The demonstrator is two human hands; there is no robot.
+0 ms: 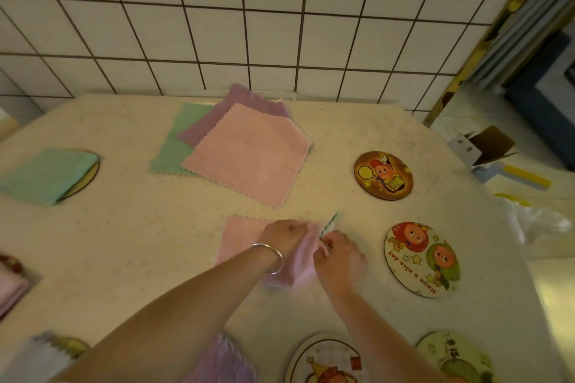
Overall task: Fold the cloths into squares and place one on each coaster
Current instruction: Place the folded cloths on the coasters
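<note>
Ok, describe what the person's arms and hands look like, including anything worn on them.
Both forearms are bare, with no sleeves in view. The left hand has a plain, thin silver bangle at the wrist. The right hand and its wrist show no bracelet, watch or glove. No rings can be made out on either hand; the fingers are blurred.

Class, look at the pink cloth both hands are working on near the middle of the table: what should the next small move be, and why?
Probably finish the fold: both hands, left hand and right hand, grip the pink cloth, which looks only partly folded and blurred. Once it is square, the bare dark coaster to the right could take it.
</note>
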